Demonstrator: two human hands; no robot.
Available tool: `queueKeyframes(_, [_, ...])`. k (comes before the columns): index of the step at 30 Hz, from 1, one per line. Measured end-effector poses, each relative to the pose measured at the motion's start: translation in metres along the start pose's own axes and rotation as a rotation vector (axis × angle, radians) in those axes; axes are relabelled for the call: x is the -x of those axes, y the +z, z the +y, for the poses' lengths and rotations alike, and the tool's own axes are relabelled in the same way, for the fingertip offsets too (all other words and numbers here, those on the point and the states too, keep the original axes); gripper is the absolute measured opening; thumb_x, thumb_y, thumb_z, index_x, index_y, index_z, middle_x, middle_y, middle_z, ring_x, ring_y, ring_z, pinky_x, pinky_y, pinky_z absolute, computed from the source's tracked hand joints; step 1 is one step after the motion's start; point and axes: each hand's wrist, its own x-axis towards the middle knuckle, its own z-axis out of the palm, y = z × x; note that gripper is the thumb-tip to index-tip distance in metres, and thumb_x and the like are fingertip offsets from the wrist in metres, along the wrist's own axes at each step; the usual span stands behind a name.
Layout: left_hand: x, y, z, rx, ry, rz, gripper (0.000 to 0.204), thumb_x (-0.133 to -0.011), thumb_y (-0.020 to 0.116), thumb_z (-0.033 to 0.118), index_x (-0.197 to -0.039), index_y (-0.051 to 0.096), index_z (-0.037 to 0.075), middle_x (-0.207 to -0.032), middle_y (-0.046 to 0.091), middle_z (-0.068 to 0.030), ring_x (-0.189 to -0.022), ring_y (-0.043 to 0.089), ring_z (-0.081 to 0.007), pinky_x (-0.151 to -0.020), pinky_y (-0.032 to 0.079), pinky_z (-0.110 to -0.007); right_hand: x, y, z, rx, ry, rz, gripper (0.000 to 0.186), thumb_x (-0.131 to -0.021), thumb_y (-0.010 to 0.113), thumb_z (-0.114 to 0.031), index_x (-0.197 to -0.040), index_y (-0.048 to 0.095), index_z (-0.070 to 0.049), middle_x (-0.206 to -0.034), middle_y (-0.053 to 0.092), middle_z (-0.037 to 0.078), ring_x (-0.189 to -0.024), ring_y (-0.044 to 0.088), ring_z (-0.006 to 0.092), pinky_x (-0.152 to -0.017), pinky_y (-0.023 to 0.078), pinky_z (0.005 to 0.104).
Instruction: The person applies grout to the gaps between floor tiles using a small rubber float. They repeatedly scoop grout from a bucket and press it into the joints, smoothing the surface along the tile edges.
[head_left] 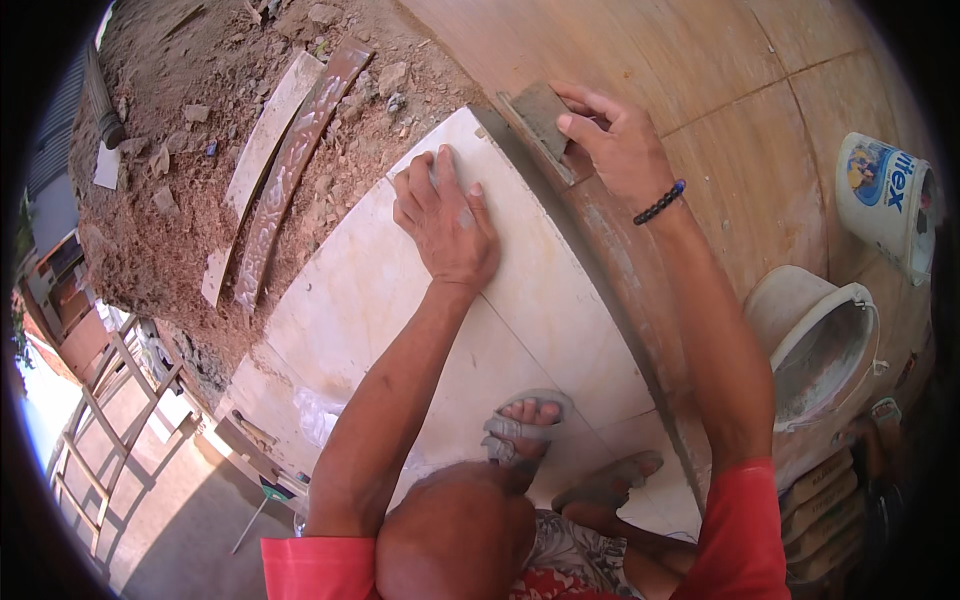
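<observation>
The right hand, at the upper center of the frame, has its thumb and fingers closed on a flat gray block. The block lies to the left of the fingertips, gripped by its right part, with most of its face showing. It slants just beside the upper end of the white tiles, over the near edge of the tan tiles. Whether its lower side touches them I cannot tell. A dark gray band runs down the white tiles' right edge from there.

The left hand rests on the white tiles left of center, grasping nothing, with fingers somewhat bent and the thumb apart from them. A sandaled foot stands on the same tiles at the lower center.

Two white buckets sit at the right of the frame. The nearer bucket shows its mouth toward the lower right; its inner wall carries gray smears, and I cannot tell how much lies at the bottom. The farther bucket, blue-labelled, has something gray in its mouth, too dim to name.

At the upper left, a pale strip and a brown strip lie side by side on stony soil.
</observation>
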Motion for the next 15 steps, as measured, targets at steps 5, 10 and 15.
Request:
queueKeyframes(5, [0.0, 0.004, 0.002, -0.007, 0.011, 0.012, 0.048, -0.096, 0.042, 0.025, -0.138, 0.039, 0.001, -0.135, 0.036, -0.0165, -0.129, 0.027, -0.035, -0.106, 0.018, -0.05, -0.001, 0.008, 0.023, 0.192, -0.097, -0.021, 0.038, -0.085, 0.063, -0.014, -0.121, 0.065, -0.007, -0.088, 0.069, 0.011, -0.073, 0.06, 0.0153, -0.072, 0.05, 0.0303])
queueKeyframes(10, [0.003, 0.005, -0.006, -0.036, 0.029, 0.048, 0.048, -0.096, 0.042, 0.026, -0.137, 0.04, 0.0, -0.134, 0.037, -0.0164, -0.129, 0.028, -0.0351, -0.107, 0.017, -0.05, 0.09, -0.018, 0.061, 0.262, -0.086, -0.022, 0.036, -0.083, 0.063, -0.007, -0.119, 0.065, -0.004, -0.098, 0.068, 0.013, -0.08, 0.062, 0.0191, -0.077, 0.049, 0.0296])
queueKeyframes(15, [0.002, 0.006, -0.003, -0.041, 0.044, 0.051, 0.049, -0.095, 0.044, 0.025, -0.138, 0.04, 0.001, -0.135, 0.036, -0.0156, -0.129, 0.027, -0.0343, -0.107, 0.017, -0.05, 0.218, -0.064, 0.103, 0.278, 0.082, 0.065, 0.035, -0.082, 0.064, -0.004, -0.117, 0.066, -0.002, -0.105, 0.068, 0.017, -0.098, 0.065, 0.0238, -0.086, 0.048, 0.0304])
